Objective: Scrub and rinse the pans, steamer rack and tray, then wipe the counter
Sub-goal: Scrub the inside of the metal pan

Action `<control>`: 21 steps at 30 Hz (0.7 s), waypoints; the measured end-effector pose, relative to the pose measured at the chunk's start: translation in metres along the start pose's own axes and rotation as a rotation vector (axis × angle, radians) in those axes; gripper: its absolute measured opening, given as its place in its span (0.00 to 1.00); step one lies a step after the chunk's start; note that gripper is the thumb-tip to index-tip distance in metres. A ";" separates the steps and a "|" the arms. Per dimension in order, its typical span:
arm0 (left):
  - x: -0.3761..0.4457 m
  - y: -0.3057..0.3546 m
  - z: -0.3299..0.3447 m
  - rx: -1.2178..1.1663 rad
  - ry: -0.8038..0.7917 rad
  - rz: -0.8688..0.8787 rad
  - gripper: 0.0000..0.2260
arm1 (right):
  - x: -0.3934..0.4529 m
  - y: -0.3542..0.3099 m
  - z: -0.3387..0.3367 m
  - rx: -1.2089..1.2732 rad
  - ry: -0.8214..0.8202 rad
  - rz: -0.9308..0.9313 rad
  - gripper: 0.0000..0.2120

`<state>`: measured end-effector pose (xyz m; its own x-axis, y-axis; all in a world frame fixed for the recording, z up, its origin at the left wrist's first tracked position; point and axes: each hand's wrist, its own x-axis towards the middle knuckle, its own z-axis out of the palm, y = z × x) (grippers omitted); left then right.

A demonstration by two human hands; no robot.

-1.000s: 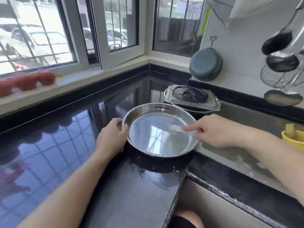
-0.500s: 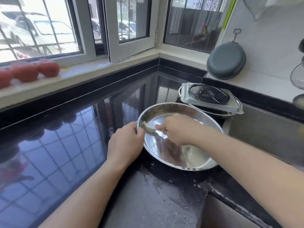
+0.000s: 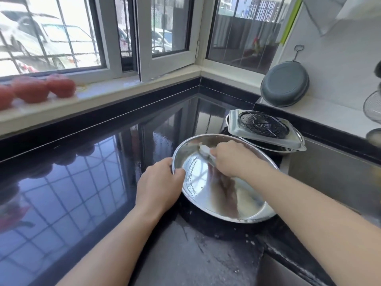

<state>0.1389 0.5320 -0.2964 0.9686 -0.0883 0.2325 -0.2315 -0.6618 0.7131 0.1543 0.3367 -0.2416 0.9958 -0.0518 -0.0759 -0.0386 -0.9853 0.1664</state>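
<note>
Currently the pan (image 3: 224,182) sits on the wet worktop (image 3: 103,182), tilted. Left hand (image 3: 158,186) grips its near-left rim. Right hand (image 3: 231,157), inside, pinches a scrubber (image 3: 204,150) against the far-left wall; unscrubbed floor lies nearer the right hand.

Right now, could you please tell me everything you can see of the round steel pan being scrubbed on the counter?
The round shiny steel pan is shallow, with a low wall and rolled rim, wet inside with small soapy bubbles. It sits tilted on the glossy black counter beside the sink, its far side raised. The left hand grips its near-left rim; the right hand presses a pale scrubbing pad against its far inner wall.
</note>
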 end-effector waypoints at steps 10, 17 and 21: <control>0.000 -0.003 0.003 0.002 -0.004 0.026 0.07 | 0.000 0.006 -0.003 -0.034 -0.023 0.002 0.18; 0.001 -0.004 0.004 0.018 0.005 0.026 0.09 | -0.028 -0.020 0.007 0.082 -0.029 -0.206 0.13; 0.001 -0.003 0.006 0.035 0.009 0.035 0.08 | -0.017 0.022 0.005 -0.079 0.041 -0.041 0.15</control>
<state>0.1407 0.5300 -0.3022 0.9590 -0.1052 0.2631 -0.2618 -0.6839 0.6810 0.1358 0.3148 -0.2414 0.9990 -0.0037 -0.0445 0.0072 -0.9705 0.2410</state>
